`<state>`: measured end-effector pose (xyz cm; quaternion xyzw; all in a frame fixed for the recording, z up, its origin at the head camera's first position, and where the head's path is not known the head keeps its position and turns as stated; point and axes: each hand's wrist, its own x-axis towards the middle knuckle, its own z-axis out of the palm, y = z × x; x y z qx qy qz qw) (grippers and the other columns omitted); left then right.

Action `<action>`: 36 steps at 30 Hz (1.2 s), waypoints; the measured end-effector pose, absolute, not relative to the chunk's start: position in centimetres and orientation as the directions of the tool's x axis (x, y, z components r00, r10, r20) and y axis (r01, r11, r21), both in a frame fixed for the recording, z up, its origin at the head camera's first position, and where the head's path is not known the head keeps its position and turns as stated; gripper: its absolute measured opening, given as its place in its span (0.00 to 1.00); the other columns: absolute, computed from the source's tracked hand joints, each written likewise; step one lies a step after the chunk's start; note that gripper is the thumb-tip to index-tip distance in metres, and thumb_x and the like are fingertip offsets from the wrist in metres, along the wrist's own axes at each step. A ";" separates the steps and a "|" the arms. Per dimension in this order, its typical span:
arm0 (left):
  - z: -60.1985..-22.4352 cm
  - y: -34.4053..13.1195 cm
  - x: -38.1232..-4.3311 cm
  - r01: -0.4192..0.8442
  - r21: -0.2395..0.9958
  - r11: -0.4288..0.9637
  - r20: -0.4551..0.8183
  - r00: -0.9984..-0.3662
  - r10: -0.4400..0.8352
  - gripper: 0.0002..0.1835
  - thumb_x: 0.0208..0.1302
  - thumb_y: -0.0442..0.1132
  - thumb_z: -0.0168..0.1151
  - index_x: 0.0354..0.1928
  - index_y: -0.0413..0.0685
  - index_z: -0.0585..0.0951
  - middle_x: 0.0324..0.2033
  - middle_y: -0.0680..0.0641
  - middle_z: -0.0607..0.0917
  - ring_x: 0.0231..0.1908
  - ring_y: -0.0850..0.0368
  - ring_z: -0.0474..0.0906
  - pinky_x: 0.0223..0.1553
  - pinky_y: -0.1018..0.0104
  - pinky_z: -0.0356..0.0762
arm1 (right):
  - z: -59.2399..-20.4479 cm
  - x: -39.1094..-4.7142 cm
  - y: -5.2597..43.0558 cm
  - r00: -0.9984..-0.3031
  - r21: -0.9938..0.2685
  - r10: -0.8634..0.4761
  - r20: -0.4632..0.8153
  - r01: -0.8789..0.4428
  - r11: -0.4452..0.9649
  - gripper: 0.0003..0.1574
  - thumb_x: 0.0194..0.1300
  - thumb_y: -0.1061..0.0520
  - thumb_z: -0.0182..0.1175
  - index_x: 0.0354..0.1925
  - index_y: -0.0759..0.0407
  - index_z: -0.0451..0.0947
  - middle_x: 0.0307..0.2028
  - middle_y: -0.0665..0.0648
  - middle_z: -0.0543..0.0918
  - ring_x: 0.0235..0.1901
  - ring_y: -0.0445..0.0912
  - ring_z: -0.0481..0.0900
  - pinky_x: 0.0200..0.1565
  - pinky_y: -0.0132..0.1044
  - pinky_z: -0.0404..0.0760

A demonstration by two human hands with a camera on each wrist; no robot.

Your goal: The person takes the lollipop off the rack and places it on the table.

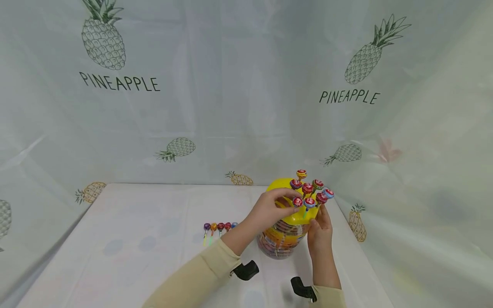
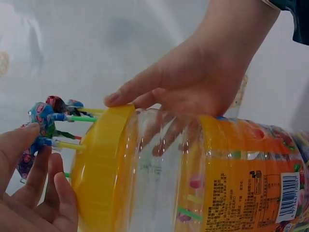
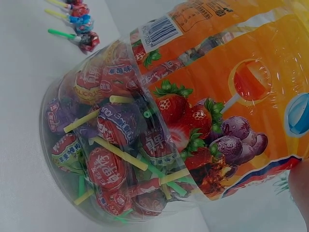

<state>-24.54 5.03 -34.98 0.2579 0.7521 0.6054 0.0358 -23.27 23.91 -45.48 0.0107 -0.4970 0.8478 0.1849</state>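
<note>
A clear plastic candy jar [image 1: 283, 237] with a yellow lid [image 1: 294, 219] stands on the table, with wrapped lollipops [image 3: 106, 166] inside. Several more lollipops [image 1: 307, 188] stick up from holes in the lid. My left hand [image 1: 269, 209] reaches over the lid and pinches one lollipop [image 2: 42, 141] by its wrapped head, its yellow stick meeting the lid. On the jar's right side, my right hand [image 1: 320, 231] grips near the lid; its thumb lies at the lid's edge and its fingers show through the clear wall in the left wrist view.
A row of loose lollipops [image 1: 220, 226] lies on the white table [image 1: 127, 239], left of the jar and partly behind my left forearm. A pineapple-print curtain [image 1: 246, 107] hangs behind the table and along its right side.
</note>
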 end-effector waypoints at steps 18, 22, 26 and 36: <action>-34.9 0.5 -24.5 0.336 0.942 0.008 0.317 -0.897 0.307 0.19 0.63 0.37 0.68 0.57 0.54 0.81 0.49 0.52 0.81 0.44 0.55 0.81 0.45 0.62 0.81 | -44.8 -23.0 23.8 -0.943 -0.850 0.305 0.130 -0.264 -0.456 0.42 0.70 0.74 0.47 0.75 0.47 0.56 0.74 0.57 0.53 0.71 0.49 0.55 0.67 0.38 0.59; -35.8 -1.6 -24.7 0.309 0.951 0.006 0.293 -0.908 0.300 0.22 0.65 0.36 0.66 0.61 0.54 0.77 0.48 0.46 0.80 0.39 0.49 0.83 0.40 0.57 0.82 | -44.7 -23.0 23.7 -0.942 -0.849 0.312 0.122 -0.262 -0.459 0.42 0.70 0.73 0.48 0.75 0.46 0.56 0.74 0.56 0.54 0.70 0.48 0.55 0.67 0.39 0.58; -37.0 -3.6 -24.9 0.281 0.959 0.029 0.263 -0.927 0.269 0.21 0.64 0.36 0.65 0.59 0.55 0.78 0.47 0.45 0.81 0.36 0.51 0.84 0.38 0.60 0.82 | -44.7 -23.1 23.7 -0.941 -0.839 0.322 0.100 -0.253 -0.482 0.41 0.70 0.71 0.50 0.75 0.46 0.57 0.74 0.55 0.55 0.70 0.48 0.55 0.66 0.37 0.60; -40.0 -8.3 -25.3 0.232 0.958 0.167 0.198 -0.960 0.199 0.17 0.64 0.34 0.65 0.55 0.54 0.81 0.47 0.48 0.82 0.37 0.56 0.83 0.39 0.62 0.81 | -45.0 -23.2 23.8 -0.936 -0.807 0.311 0.163 -0.308 -0.504 0.36 0.71 0.68 0.53 0.72 0.47 0.63 0.70 0.53 0.61 0.64 0.41 0.64 0.60 0.29 0.69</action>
